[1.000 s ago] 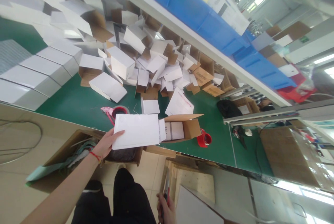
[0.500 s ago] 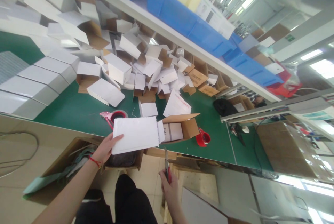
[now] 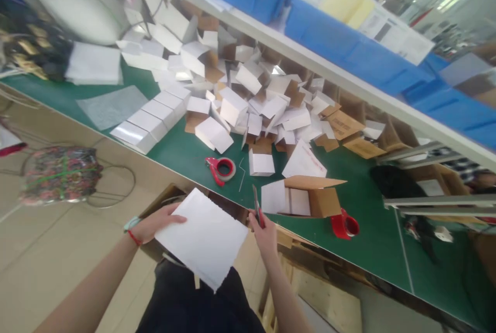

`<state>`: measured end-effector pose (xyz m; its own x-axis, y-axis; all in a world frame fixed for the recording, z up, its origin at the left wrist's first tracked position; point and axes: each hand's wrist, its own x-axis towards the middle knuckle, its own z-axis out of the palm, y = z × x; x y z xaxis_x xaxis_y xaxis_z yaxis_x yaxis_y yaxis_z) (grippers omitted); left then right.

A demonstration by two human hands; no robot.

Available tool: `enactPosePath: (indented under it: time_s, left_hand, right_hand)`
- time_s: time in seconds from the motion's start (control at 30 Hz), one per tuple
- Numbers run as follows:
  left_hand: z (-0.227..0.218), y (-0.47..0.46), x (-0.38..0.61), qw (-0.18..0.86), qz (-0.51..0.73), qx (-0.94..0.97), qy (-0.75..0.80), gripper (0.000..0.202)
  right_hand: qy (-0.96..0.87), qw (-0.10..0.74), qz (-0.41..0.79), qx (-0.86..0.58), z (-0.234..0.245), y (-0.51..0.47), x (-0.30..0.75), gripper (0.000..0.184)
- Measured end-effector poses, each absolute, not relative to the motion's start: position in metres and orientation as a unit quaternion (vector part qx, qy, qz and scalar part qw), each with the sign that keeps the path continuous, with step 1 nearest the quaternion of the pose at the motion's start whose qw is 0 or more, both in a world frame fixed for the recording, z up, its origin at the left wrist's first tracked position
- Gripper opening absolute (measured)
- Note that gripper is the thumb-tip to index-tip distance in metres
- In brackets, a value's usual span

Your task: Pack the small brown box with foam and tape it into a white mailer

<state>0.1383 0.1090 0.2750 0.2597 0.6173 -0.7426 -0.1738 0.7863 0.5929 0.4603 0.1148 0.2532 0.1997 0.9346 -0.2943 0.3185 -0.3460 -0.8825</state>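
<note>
The left hand (image 3: 166, 223) pinches a white sheet (image 3: 203, 240) above the lap (image 3: 194, 304); the right hand (image 3: 266, 232) grips what looks like a red-handled cutter (image 3: 259, 209). On the table (image 3: 372, 250), an open carton (image 3: 325, 202) holds white contents.

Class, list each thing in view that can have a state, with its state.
White sheet, held, ragged-edged
Cutter, blade out
Left hand, gripping the sheet
Right hand, closed around the cutter
Carton, open, contents inside
Tape dispenser left of the carton, loaded
Row of white boxes, shut
</note>
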Motion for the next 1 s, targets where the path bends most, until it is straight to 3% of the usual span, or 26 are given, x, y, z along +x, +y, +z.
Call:
enactPosePath:
  time_s: [0.27, 0.5, 0.73, 0.87, 1.0]
  left_hand:
    - [0.217, 0.068, 0.058, 0.73, 0.292, 0.213, 0.58, 0.07]
    - [0.082, 0.025, 0.007, 0.722, 0.29, 0.22, 0.589, 0.072]
    - [-0.056, -0.011, -0.022, 0.726, 0.27, 0.203, 0.599, 0.064]
    - [-0.107, -0.022, -0.031, 0.725, 0.269, 0.193, 0.604, 0.052]
    - [-0.141, -0.024, -0.05, 0.712, 0.268, 0.209, 0.614, 0.057]
  right_hand:
    - [-0.565, 0.234, 0.526, -0.591, 0.217, 0.093, 0.352, 0.035]
    - [-0.615, 0.119, 0.501, -0.597, 0.129, 0.052, 0.279, 0.029]
    - [-0.66, 0.048, 0.501, -0.558, 0.029, 0.027, 0.225, 0.037]
    - [-0.693, 0.001, 0.485, -0.533, -0.013, 0.017, 0.208, 0.036]
    - [-0.712, -0.041, 0.465, -0.525, -0.044, 0.015, 0.199, 0.038]
